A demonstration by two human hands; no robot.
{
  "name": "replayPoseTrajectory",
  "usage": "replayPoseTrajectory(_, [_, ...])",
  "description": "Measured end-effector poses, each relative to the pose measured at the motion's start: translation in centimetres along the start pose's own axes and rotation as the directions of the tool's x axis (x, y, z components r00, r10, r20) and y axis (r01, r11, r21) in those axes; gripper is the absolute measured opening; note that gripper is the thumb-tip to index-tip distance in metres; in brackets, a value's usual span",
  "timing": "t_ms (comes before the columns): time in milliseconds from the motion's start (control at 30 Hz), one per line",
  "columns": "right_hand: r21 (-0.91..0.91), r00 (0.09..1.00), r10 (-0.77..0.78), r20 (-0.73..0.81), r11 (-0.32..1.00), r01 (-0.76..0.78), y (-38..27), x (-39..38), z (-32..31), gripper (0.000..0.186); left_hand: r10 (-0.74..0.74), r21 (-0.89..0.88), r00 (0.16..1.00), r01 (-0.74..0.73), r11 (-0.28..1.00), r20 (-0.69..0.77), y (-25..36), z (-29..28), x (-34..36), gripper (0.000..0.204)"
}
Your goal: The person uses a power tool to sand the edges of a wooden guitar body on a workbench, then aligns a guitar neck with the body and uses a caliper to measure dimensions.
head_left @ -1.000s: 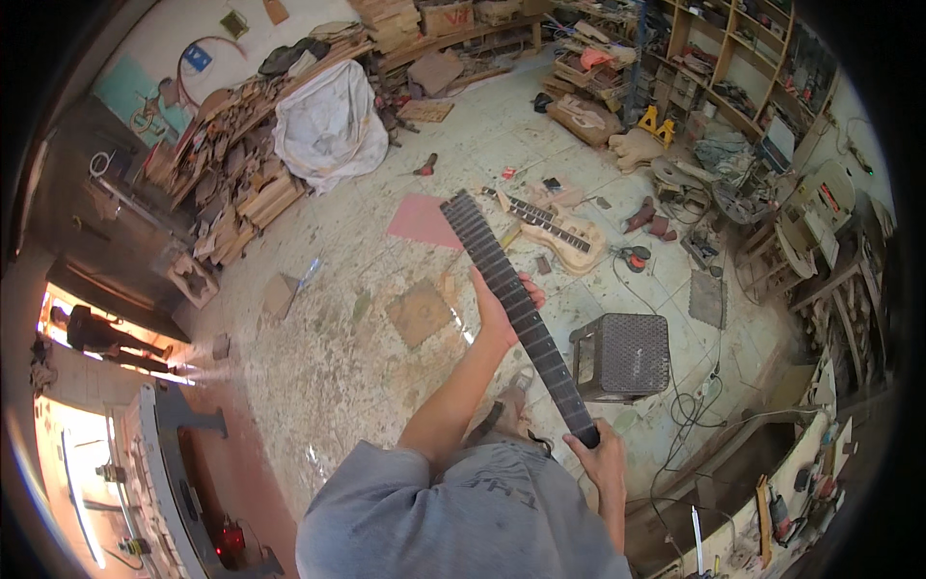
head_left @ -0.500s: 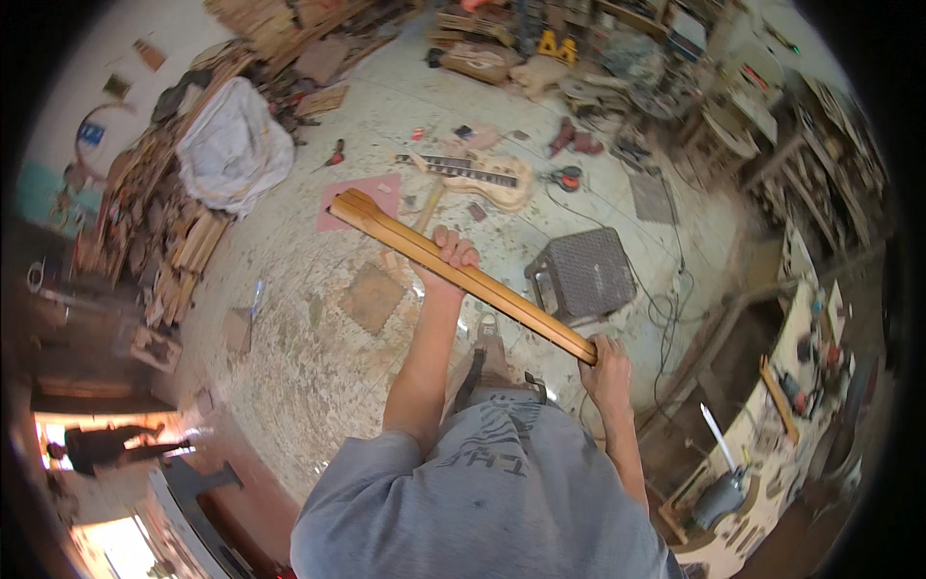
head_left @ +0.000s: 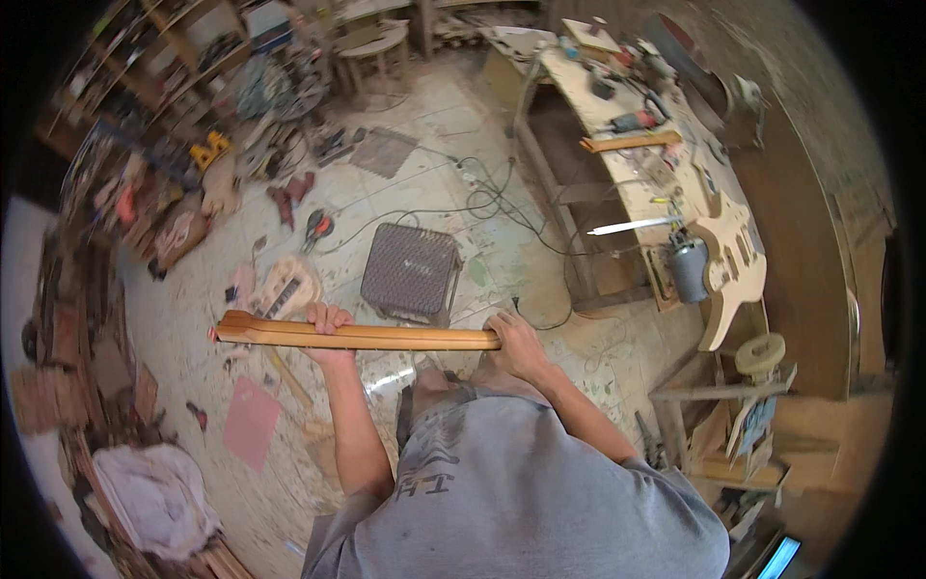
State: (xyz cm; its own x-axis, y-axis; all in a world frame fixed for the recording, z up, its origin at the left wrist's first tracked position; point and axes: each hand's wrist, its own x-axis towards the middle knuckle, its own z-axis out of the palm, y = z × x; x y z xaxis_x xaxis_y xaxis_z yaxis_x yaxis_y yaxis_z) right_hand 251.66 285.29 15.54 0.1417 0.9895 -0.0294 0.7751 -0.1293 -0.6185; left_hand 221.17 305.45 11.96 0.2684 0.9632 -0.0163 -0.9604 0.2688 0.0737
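Note:
A long wooden guitar neck with a dark stripe down it lies across the view before me, its wider headstock end to the left. My left hand is wrapped round it near the headstock, fingertips showing over the far edge. At the opposite end my right hand is closed on the heel. Beyond the left hand, an unfinished pale guitar body with a dark fretboard lies on the floor. A dark, textured box-like stool stands just past the neck.
At the right stands a workbench with tools and another wooden neck. A pale guitar body is at its near end. Cables snake over the floor. Left are a pink sheet, white sack and wood scraps.
My view has swung right toward the workbench. The guitar neck has gone from slanting to nearly level across the view, with both hands still holding it.

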Motion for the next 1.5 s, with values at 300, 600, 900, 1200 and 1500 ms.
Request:
replayPoseTrajectory(300, [0.246, 0.95, 0.312, 0.005, 0.921, -0.303, 5.6, -4.3, -2.2, 0.035, -0.338, 0.098, 0.919, 0.363, 0.926, -0.204, -12.1, 0.2, 7.5, 0.043])
replayPoseTrajectory(600, [0.771, 0.869, 0.355, 0.344, 0.422, -0.477, 11.9, -1.8, -7.8, 0.046, -0.55, 0.387, 0.805, 0.59, 0.708, -0.223, -28.5, 11.9, 13.4, 0.082])
replayPoseTrajectory(900, [0.648, 0.841, 0.54, -0.04, 0.655, -0.39, 12.5, 2.3, -10.8, 0.053, -0.821, 0.553, 0.56, 0.721, 0.417, -0.111, -41.7, 13.2, 15.3, 0.089])
replayPoseTrajectory(1200, [0.698, 0.366, 0.845, -0.39, 0.531, -0.481, 16.2, 5.0, -11.6, 0.055, -0.922, 0.919, 0.33, 0.39, -0.061, -0.202, -55.4, 10.9, 22.3, 0.079])
replayPoseTrajectory(1500, [0.925, 0.557, 0.829, -0.045, -0.176, 0.337, 16.8, 12.0, -14.3, 0.024, -0.882, 0.728, 0.472, -0.607, -0.318, 0.008, -69.7, 1.0, 40.1, 0.055])
